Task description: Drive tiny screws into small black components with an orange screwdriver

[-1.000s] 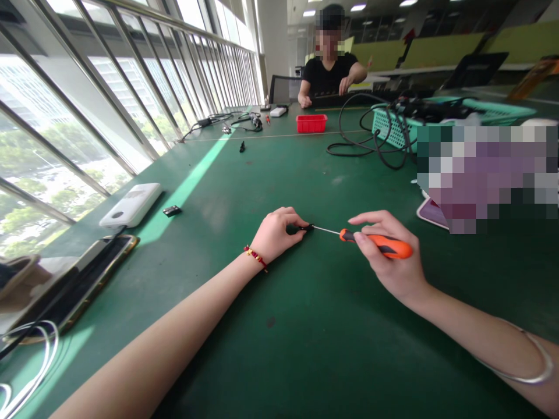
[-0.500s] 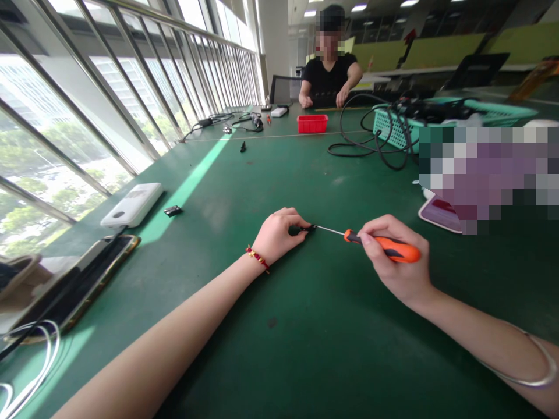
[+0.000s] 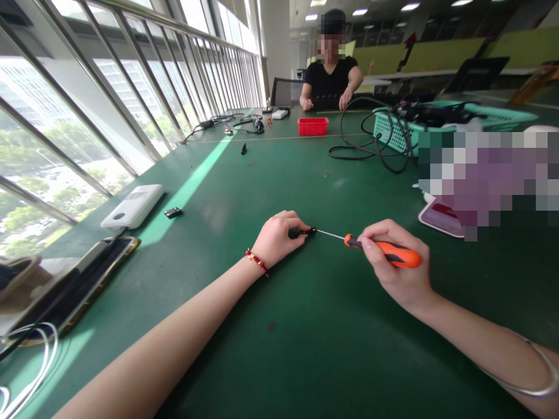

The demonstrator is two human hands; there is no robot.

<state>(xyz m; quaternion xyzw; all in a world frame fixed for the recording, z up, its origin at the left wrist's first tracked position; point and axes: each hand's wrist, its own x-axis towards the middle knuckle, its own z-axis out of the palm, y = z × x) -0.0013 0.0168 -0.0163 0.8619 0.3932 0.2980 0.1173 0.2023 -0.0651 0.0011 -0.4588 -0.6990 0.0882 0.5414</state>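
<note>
My left hand point(image 3: 282, 235), with a red beaded bracelet at the wrist, pinches a small black part point(image 3: 311, 231) between thumb and fingers, low over the green table point(image 3: 209, 349). What kind of part it is I cannot make out. In my right hand point(image 3: 399, 267) lies an orange and black screwdriver point(image 3: 397, 254), held by its handle. Its thin metal shaft points left, and the tip meets the black part at my left fingertips. Whether the tip sits inside the part is too small to tell.
Left on the table are a white power bank point(image 3: 133, 206), a phone point(image 3: 96, 285), and a small black piece point(image 3: 173, 213). Further back stand a red bin point(image 3: 312, 127) and a teal basket point(image 3: 393, 131) with black cables. A person point(image 3: 331, 78) sits across the table.
Both hands hold nearly the same pose, with the screwdriver tip still at the black part. The whole view has shifted slightly downward in the picture.
</note>
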